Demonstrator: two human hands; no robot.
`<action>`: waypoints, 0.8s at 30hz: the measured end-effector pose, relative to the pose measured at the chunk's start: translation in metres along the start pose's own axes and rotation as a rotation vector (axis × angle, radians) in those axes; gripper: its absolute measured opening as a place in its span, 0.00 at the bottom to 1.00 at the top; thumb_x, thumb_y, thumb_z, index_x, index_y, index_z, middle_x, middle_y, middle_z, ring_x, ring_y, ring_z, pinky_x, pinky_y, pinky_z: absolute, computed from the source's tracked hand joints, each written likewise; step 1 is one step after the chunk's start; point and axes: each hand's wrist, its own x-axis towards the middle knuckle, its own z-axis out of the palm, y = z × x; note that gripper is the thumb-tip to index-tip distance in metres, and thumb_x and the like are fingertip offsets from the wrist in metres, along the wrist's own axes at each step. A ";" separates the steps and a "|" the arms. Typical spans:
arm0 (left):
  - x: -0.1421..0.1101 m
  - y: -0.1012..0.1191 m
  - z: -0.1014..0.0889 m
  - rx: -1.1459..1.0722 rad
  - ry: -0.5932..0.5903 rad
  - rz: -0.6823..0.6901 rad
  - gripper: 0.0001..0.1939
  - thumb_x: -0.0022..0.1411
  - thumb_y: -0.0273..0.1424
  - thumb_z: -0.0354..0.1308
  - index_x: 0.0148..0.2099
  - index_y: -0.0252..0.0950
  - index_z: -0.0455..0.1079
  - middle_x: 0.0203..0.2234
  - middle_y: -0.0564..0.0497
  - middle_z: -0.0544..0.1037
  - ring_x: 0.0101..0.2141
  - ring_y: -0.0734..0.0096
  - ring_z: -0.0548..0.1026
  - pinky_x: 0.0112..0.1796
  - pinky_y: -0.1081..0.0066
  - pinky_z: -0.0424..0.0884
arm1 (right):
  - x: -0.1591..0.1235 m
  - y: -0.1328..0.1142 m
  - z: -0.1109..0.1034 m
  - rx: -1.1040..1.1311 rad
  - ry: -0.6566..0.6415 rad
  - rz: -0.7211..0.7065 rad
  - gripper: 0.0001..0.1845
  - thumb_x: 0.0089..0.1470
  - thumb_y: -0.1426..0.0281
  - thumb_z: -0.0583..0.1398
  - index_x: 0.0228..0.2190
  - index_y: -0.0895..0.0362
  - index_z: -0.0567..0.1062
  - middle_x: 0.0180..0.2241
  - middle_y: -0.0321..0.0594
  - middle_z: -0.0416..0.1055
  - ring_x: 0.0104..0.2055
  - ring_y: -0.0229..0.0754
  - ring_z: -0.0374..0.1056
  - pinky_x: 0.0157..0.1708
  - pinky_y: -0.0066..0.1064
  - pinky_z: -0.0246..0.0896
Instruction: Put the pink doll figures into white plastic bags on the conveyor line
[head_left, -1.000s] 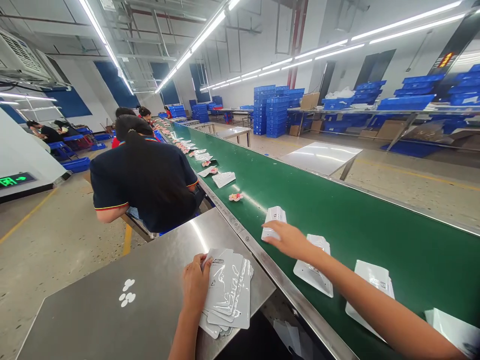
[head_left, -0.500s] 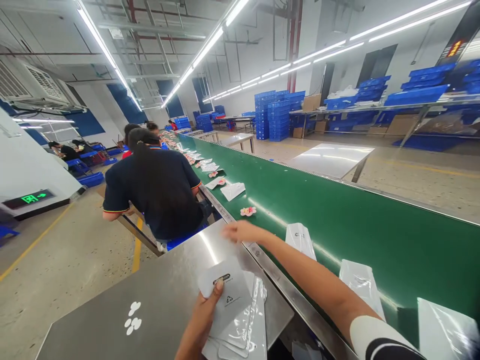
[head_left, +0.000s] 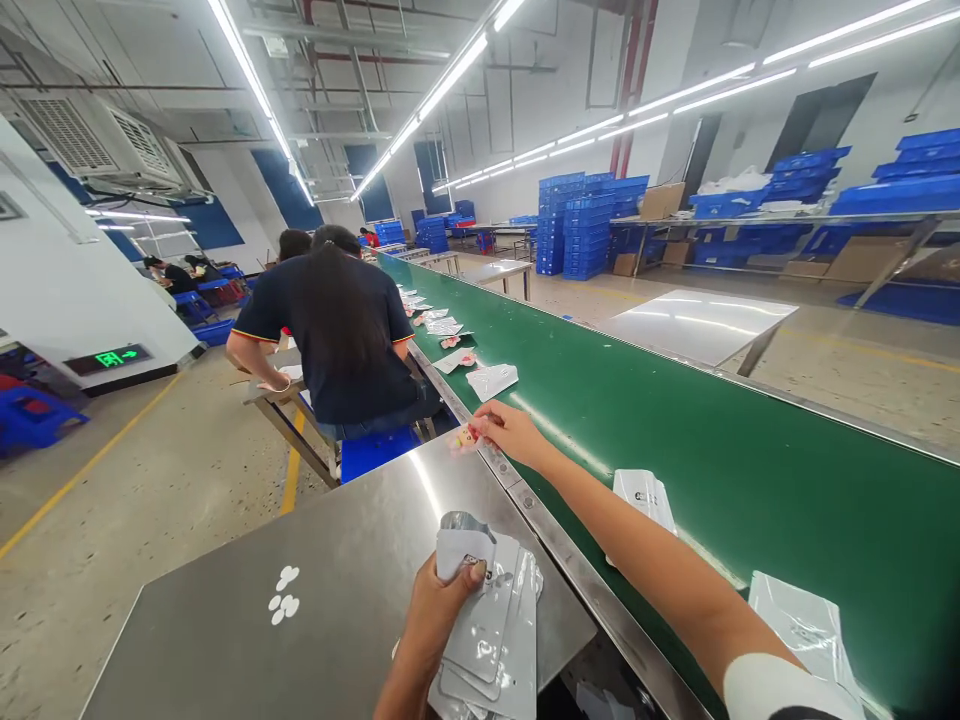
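My left hand (head_left: 442, 610) is closed on a small white bag (head_left: 459, 550) with dark print, its mouth gaping at the top. Under that hand lies a stack of white and silver bags (head_left: 517, 640) on the metal table (head_left: 352, 580). Out over the table's far corner, beside the belt edge, my right hand (head_left: 510, 432) pinches a small pink and yellow figure (head_left: 466, 438), slightly blurred. The exact kind of figure is too small to tell.
A green conveyor belt (head_left: 577, 400) runs alongside, carrying white bags (head_left: 645, 498) and several small figures farther up. A co-worker (head_left: 337, 330) sits ahead with their back to me. White round stickers (head_left: 283, 605) lie on the table at left. Blue crates (head_left: 589, 235) stand beyond.
My right hand has picked up the pink figure from the belt and drawn it over the table corner. The bag in my left hand now gapes at its top. The bags on the belt have shifted.
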 end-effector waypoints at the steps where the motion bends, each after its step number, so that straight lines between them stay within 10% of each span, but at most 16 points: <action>1: -0.002 0.002 0.002 0.005 -0.003 0.000 0.19 0.40 0.43 0.66 0.27 0.32 0.70 0.19 0.54 0.71 0.23 0.72 0.67 0.27 0.74 0.61 | -0.012 -0.010 -0.004 0.086 -0.050 -0.088 0.17 0.59 0.56 0.48 0.38 0.54 0.67 0.30 0.33 0.70 0.28 0.33 0.64 0.27 0.23 0.57; 4: -0.009 0.007 0.006 -0.016 -0.045 0.005 0.18 0.41 0.42 0.66 0.29 0.32 0.70 0.20 0.53 0.73 0.24 0.71 0.68 0.27 0.73 0.62 | -0.052 -0.034 -0.021 0.177 -0.175 -0.279 0.15 0.56 0.58 0.53 0.38 0.56 0.66 0.24 0.31 0.67 0.23 0.32 0.60 0.24 0.23 0.54; 10: -0.024 0.011 0.015 -0.005 -0.245 0.100 0.21 0.44 0.40 0.65 0.38 0.31 0.72 0.30 0.48 0.77 0.33 0.62 0.72 0.35 0.69 0.65 | -0.100 -0.052 -0.035 -0.134 -0.310 -0.223 0.14 0.50 0.62 0.61 0.37 0.55 0.67 0.22 0.28 0.68 0.23 0.33 0.61 0.24 0.24 0.52; 17: -0.036 0.020 0.033 0.020 -0.262 0.177 0.19 0.47 0.38 0.62 0.39 0.32 0.71 0.32 0.47 0.77 0.36 0.60 0.72 0.35 0.69 0.67 | -0.139 -0.052 -0.025 -0.391 -0.297 -0.616 0.19 0.55 0.56 0.55 0.29 0.57 0.78 0.57 0.39 0.56 0.58 0.49 0.49 0.56 0.39 0.42; 24: -0.027 0.024 0.031 0.256 -0.384 0.275 0.19 0.50 0.34 0.58 0.45 0.34 0.69 0.39 0.47 0.77 0.39 0.58 0.72 0.39 0.67 0.66 | -0.135 -0.020 -0.038 -0.204 -0.389 -0.359 0.14 0.56 0.63 0.54 0.31 0.56 0.77 0.39 0.38 0.70 0.39 0.39 0.67 0.39 0.28 0.59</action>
